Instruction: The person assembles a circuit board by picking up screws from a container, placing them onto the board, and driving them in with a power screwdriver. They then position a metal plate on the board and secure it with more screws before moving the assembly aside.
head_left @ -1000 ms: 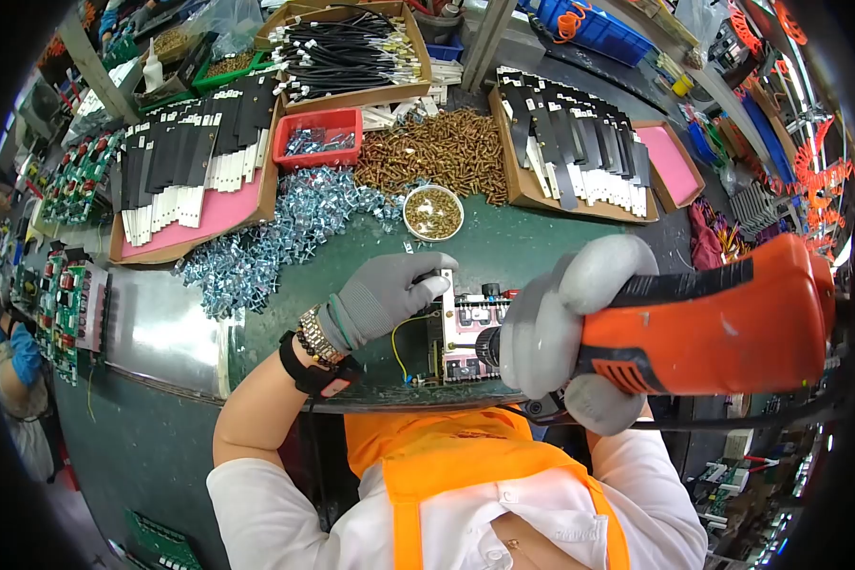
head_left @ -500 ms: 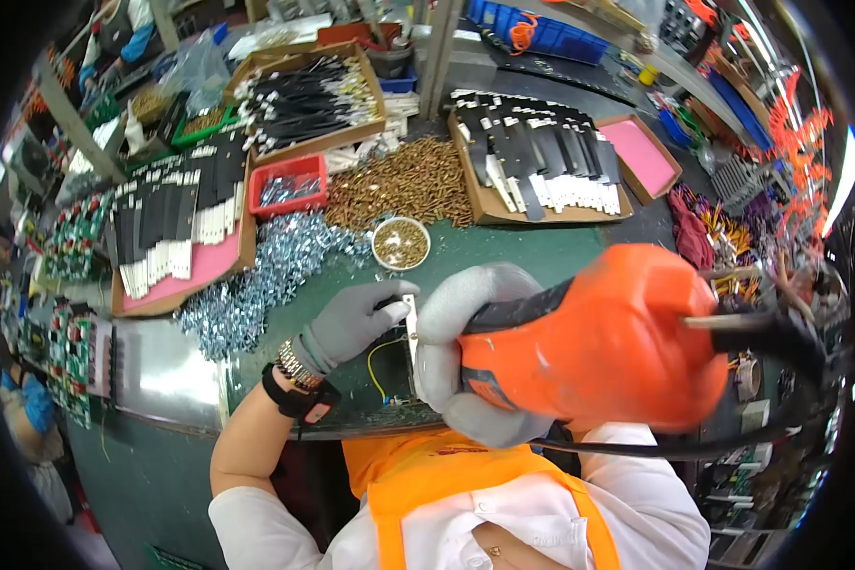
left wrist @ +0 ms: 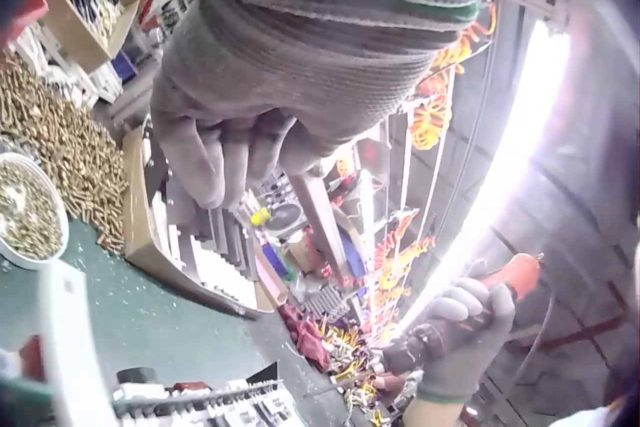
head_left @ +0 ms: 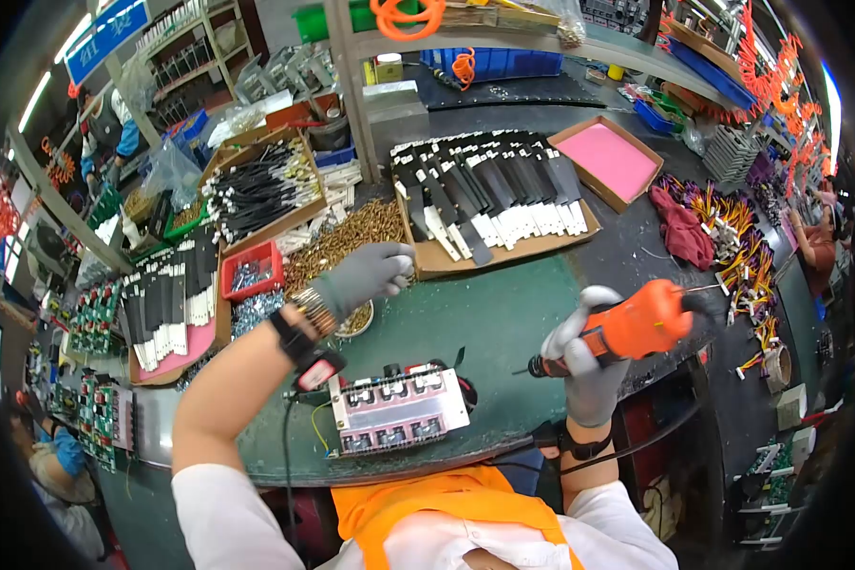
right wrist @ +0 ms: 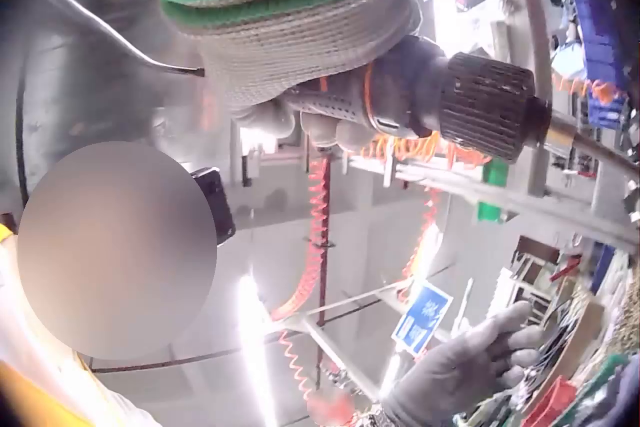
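My left hand (head_left: 366,275) hovers over the brass screws (head_left: 337,242) and the rim of the white bowl (head_left: 369,323); its gloved fingers hang loosely bent, with nothing visible in them. In the left wrist view the hand (left wrist: 270,97) shows bent fingers, and in the right wrist view the same hand (right wrist: 460,367) looks relaxed. My right hand (head_left: 589,366) grips an orange power screwdriver (head_left: 636,323), its bit pointing left, right of the board. The circuit board assembly (head_left: 399,410), with a metal plate on top, lies on the green mat, touched by neither hand.
Cartons of black-and-white strips (head_left: 503,195) and black cables (head_left: 266,190) stand behind. A red tray (head_left: 251,271) and silver clips (head_left: 256,311) sit at left. A pink-lined box (head_left: 608,161) and wire bundles (head_left: 731,237) lie at right; the tool's cable (head_left: 636,446) hangs over the front edge.
My left hand has left the board and moved up and forward to the screws. My right hand has drawn the screwdriver right, off the board. The view has tilted upward.
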`<state>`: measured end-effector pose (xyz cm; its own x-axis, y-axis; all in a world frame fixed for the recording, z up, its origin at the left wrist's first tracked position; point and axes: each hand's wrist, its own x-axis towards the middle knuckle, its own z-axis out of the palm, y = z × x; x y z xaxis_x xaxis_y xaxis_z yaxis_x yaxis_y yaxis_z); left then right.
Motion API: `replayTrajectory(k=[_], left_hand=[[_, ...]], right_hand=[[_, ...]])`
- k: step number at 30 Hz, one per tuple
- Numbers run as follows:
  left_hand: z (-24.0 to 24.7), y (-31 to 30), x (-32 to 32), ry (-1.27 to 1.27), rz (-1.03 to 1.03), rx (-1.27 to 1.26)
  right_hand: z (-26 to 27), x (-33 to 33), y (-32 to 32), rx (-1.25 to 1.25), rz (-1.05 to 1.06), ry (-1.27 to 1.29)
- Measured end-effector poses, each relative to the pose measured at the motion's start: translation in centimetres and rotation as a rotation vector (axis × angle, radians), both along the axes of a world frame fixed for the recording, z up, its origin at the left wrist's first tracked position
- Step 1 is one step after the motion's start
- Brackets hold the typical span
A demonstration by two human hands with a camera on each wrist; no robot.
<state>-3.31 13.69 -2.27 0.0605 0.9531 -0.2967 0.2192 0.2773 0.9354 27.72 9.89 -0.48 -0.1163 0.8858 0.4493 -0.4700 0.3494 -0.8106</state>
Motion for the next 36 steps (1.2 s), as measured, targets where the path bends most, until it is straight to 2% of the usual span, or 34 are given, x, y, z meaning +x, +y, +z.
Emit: replayTrajectory(k=[2, 3, 5, 7, 8, 9, 11, 12, 13, 15, 16, 19, 20, 21, 23, 24, 26, 27, 29, 30, 32, 33, 34, 35, 36], left_hand=[[-3.2, 4.9, 0.8, -0.142, 0.103, -0.065], [-3.6, 6.8, 1.8, -0.122, 0.102, -0.061], [-4.8, 10.2, 3.4, -0.175, 0.423, -0.291], [-10.3, 13.3, -0.7, 0.898, -0.422, 0.493], [-21.2, 20.0, -5.3, 0.869, -0.473, 0.592], [-21.9, 21.1, -4.2, 0.557, -0.232, 0.046], [-22.8, 21.3, -2.7, 0.824, -0.324, 0.074], [-16.7, 18.9, 0.8, 1.170, -0.496, 0.099], [-17.2, 19.1, 0.7, 1.174, -0.498, 0.095], [-18.2, 19.3, 0.6, 0.755, -0.164, -0.005], [-18.7, 19.6, 0.4, 0.757, -0.163, -0.004], [-20.0, 21.0, 0.2, 1.049, -0.329, -0.010], [-21.8, 21.6, -0.8, 0.807, -0.148, -0.052], [-24.0, 23.1, -1.9, 0.826, -0.151, -0.066], [-23.5, 22.1, -1.8, 0.933, -0.224, 0.274], [-23.0, 22.0, -2.0, 0.933, -0.226, 0.279], [-22.0, 21.4, -2.0, 0.716, -0.116, 0.313], [-20.8, 21.1, -1.4, 0.381, 0.257, 0.058], [-10.0, 15.2, 4.0, 0.144, 0.553, -0.053], [-9.1, 14.6, 4.1, -0.019, 0.560, -0.051], [-7.5, 12.7, 3.5, -0.053, 0.490, 0.003], [-6.5, 11.6, 3.4, -0.084, 0.425, 0.054], [-4.8, 10.1, 3.8, 0.018, 0.380, 0.092], [-3.3, 8.6, 4.1, 0.016, 0.381, 0.095], [-1.9, 7.1, 4.4, 0.012, 0.346, 0.126]], right_hand=[[-2.3, 1.5, 0.4, -0.098, -0.051, -0.162], [-3.0, 2.1, 0.4, -0.096, -0.053, -0.141], [-4.5, 3.1, 0.3, -0.232, -0.095, -0.167], [-5.8, 4.5, 0.0, -0.202, -0.051, -0.080], [-5.6, 4.8, -0.3, -0.158, -0.056, -0.018], [-5.6, 5.1, -0.3, -0.110, -0.062, 0.042], [-6.8, 5.6, -0.3, -0.100, -0.058, 0.101], [-7.3, 5.8, -0.3, -0.058, -0.061, 0.095], [-7.6, 5.9, -0.4, -0.016, -0.063, 0.088], [-7.6, 5.8, -0.6, -0.025, -0.013, 0.132], [-7.6, 5.8, -0.6, -0.026, 0.004, 0.110], [-7.4, 6.2, -0.9, -0.018, 0.034, 0.061], [-7.4, 6.5, -0.9, -0.013, 0.062, 0.057], [-7.3, 6.6, -0.9, -0.007, 0.092, 0.055], [-6.1, 7.2, -0.9, 0.040, 0.084, 0.079], [-5.8, 8.1, -0.6, 0.077, 0.058, -0.039], [-3.8, 9.0, -0.5, 0.061, -0.074, -0.337], [-3.4, 10.0, 1.0, 0.184, -0.137, -0.605], [-4.1, 9.4, 3.9, 0.402, -0.300, -0.828], [-5.0, 9.5, 5.1, 0.402, -0.305, -0.831], [-7.5, 10.3, 7.4, 0.406, -0.294, -1.209], [-9.2, 10.8, 8.3, 0.409, -0.299, -1.211], [-10.8, 11.3, 9.2, 0.370, -0.289, -1.357], [-11.5, 11.5, 9.4, 0.327, -0.275, -1.501], [-9.0, 10.9, 8.7, 0.288, -0.242, -1.497]])
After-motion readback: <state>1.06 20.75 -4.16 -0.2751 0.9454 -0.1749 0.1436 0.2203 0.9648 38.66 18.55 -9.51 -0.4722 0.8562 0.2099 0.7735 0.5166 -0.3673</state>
